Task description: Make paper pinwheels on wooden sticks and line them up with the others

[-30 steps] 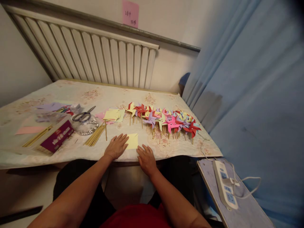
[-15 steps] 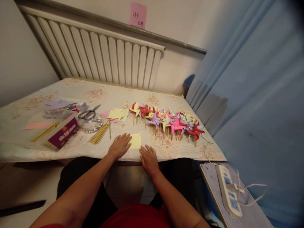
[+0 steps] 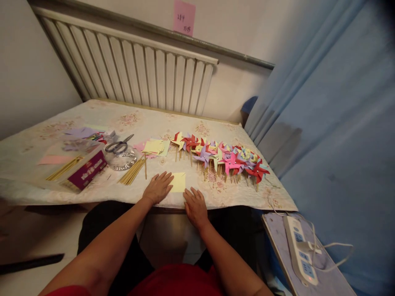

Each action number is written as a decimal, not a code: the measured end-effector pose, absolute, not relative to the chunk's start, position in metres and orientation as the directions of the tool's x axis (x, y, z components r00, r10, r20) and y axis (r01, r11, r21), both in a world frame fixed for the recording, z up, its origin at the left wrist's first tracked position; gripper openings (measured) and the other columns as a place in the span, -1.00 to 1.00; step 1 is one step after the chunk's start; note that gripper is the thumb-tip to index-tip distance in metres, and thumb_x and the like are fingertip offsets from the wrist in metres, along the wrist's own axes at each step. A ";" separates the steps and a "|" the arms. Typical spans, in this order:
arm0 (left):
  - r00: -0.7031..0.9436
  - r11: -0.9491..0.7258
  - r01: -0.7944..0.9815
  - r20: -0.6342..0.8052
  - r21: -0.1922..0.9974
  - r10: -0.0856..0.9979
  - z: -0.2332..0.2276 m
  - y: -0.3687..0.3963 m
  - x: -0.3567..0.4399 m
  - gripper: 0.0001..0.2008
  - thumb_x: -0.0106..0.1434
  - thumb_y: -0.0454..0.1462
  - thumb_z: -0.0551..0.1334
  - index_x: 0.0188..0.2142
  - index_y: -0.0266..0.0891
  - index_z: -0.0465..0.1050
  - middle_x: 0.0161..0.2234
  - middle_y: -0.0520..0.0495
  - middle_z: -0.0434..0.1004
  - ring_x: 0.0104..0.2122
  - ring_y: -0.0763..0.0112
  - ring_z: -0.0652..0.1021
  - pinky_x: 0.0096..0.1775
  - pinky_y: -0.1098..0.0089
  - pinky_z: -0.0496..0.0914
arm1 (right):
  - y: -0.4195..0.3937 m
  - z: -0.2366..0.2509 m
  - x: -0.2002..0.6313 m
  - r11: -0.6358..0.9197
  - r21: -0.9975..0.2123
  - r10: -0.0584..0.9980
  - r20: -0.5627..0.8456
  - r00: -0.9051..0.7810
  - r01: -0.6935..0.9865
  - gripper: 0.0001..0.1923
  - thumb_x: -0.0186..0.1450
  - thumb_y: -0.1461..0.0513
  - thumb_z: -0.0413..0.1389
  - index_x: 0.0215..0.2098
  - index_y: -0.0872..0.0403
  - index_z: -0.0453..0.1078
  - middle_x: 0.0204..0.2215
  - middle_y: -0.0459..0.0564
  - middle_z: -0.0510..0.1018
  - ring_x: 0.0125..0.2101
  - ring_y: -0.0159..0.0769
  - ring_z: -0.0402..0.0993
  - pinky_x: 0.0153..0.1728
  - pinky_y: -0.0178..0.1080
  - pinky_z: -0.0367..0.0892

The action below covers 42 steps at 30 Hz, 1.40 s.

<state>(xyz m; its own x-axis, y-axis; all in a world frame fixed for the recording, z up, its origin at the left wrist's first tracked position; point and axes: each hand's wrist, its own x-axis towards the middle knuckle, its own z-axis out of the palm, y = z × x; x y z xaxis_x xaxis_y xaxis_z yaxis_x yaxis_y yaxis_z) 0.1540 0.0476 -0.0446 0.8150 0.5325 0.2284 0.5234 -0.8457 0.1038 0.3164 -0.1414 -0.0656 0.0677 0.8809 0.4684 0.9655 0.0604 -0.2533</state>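
Observation:
A square of yellow paper [image 3: 178, 182] with cuts at its corners lies flat near the table's front edge. My left hand [image 3: 159, 188] rests palm down on the paper's left side, fingers stretched out. At the lower right corner of the sheet is my right hand [image 3: 195, 204], its fingers extended and spread, the fingertips touching or just beside the paper. Neither hand grips anything. Just left of my left hand lie several thin sticks [image 3: 131, 172]. To the right stands a dense group of finished paper pinwheels [image 3: 233, 161] on sticks.
Scissors [image 3: 119, 146] lie behind a clear bag of small metal pins [image 3: 122, 161]. A purple box [image 3: 88, 169] sits at the left, and stacked yellow sheets [image 3: 154, 146] lie mid-table. A power strip [image 3: 300, 250] with cables rests on a low stand right, beside a blue curtain [image 3: 333, 123].
The view has shifted slightly, so everything appears a little further right. Both hands keep the same places at the yellow paper.

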 end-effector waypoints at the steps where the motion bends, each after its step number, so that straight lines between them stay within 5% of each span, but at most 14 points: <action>1: 0.815 -0.845 0.525 0.228 0.102 0.534 -0.045 0.048 0.154 -0.52 0.42 -0.12 -0.03 0.27 -0.12 0.28 0.33 -0.09 0.21 0.32 0.15 0.20 0.27 0.03 0.07 | -0.141 -0.066 0.317 0.061 -0.251 0.879 0.472 0.066 0.966 -0.55 0.35 0.32 0.04 0.20 0.02 0.30 0.20 0.04 0.42 0.30 -0.10 0.14 0.28 0.09 0.04; 42: 0.806 -0.842 0.531 0.249 0.098 0.537 -0.048 0.047 0.154 -0.53 0.42 -0.13 -0.01 0.26 -0.11 0.29 0.32 -0.06 0.23 0.32 0.17 0.20 0.26 0.05 0.08 | -0.142 -0.069 0.315 0.062 -0.238 0.864 0.499 0.067 0.969 -0.56 0.36 0.33 0.02 0.20 0.03 0.31 0.19 0.04 0.43 0.29 -0.11 0.14 0.27 0.08 0.04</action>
